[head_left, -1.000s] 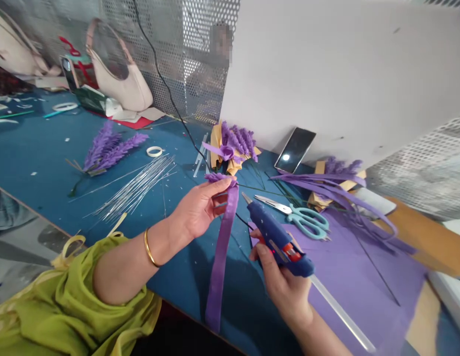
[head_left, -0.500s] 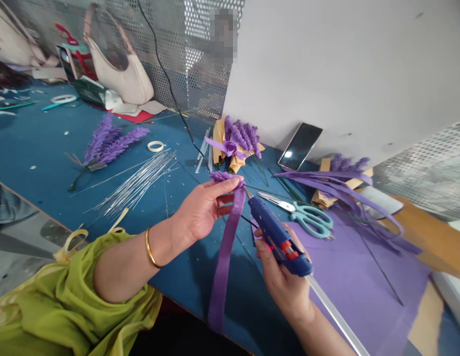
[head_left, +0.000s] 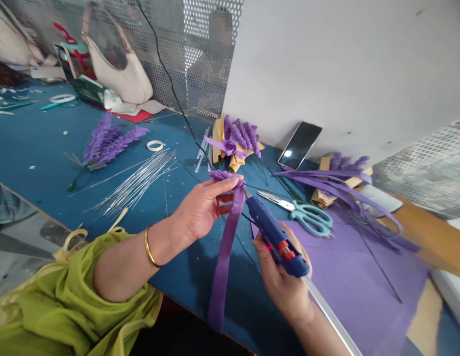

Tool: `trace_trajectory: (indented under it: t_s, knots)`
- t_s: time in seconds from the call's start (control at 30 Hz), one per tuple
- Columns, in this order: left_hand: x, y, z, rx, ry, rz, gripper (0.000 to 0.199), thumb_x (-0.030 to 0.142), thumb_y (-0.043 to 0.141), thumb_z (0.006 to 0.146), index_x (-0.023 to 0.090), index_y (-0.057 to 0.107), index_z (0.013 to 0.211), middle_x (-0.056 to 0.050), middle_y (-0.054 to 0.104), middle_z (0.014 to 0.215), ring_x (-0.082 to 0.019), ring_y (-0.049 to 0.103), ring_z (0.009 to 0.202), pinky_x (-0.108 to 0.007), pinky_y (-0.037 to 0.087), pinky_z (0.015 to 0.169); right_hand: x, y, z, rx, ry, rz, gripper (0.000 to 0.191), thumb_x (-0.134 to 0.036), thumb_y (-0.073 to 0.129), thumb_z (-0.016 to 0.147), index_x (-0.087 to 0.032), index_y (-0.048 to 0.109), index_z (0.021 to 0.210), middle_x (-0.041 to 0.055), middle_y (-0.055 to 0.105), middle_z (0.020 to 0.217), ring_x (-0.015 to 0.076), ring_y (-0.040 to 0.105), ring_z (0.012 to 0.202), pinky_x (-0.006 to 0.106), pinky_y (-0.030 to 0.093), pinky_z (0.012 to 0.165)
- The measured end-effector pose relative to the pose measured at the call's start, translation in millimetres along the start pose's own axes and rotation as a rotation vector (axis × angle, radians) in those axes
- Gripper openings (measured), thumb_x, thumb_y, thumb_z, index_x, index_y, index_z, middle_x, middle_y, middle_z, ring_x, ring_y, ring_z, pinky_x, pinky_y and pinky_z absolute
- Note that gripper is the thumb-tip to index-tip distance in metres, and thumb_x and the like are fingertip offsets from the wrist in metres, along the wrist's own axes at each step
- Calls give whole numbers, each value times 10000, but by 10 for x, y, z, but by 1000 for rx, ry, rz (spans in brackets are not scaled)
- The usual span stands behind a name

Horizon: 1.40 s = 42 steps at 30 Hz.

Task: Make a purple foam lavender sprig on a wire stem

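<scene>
My left hand (head_left: 206,207) pinches a purple felt strip (head_left: 224,262) near its top, where it meets a fringed purple flower piece (head_left: 219,175). The strip's long end hangs down past the table's front edge. In my right hand (head_left: 285,282) is a blue hot glue gun (head_left: 276,235), with a clear glue stick (head_left: 332,316) poking out of its back. Its nozzle points up and left, close to the strip beside my left fingertips; whether it touches cannot be made out. A green stem seems to run right from the flower piece, behind the nozzle.
Teal-handled scissors (head_left: 307,217) lie right of the glue gun, by a purple felt sheet (head_left: 356,277). A phone (head_left: 300,146) leans on the white wall. Wires (head_left: 137,183), a tape roll (head_left: 155,146) and lavender stems (head_left: 111,141) lie left. A black cord (head_left: 170,86) crosses behind.
The glue gun and my right hand have shifted very slightly left. My left hand keeps its pinch on the strip in nearly the same place.
</scene>
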State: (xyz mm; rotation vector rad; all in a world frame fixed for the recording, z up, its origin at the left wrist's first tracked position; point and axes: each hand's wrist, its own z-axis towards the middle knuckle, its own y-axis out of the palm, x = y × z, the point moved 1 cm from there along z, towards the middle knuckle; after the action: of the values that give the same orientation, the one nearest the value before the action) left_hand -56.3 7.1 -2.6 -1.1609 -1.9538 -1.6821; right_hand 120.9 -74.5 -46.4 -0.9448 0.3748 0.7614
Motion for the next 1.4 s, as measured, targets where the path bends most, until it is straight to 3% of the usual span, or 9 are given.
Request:
trace_trajectory:
  t_s: [0.47,1.4]
  knots:
    - [-7,-4,1,-2,-10,6,129,225,798,769,160,784,880,-4,724,742,-88,639,604,-204,483,568,-50,-22,14,-4,60,-8,165,-375,622,926,-232,555,882,-7,602,748,160,596,639,269,449,564]
    - [43,8,20,36,7,-26,105,200,780,787,136,764,868,2,706,745,-77,620,588,-197,474,532,-91,-53,-11,-24,5,-16,174,-312,634,924,-233,508,834,-40,525,676,127,518,562,242,405,530]
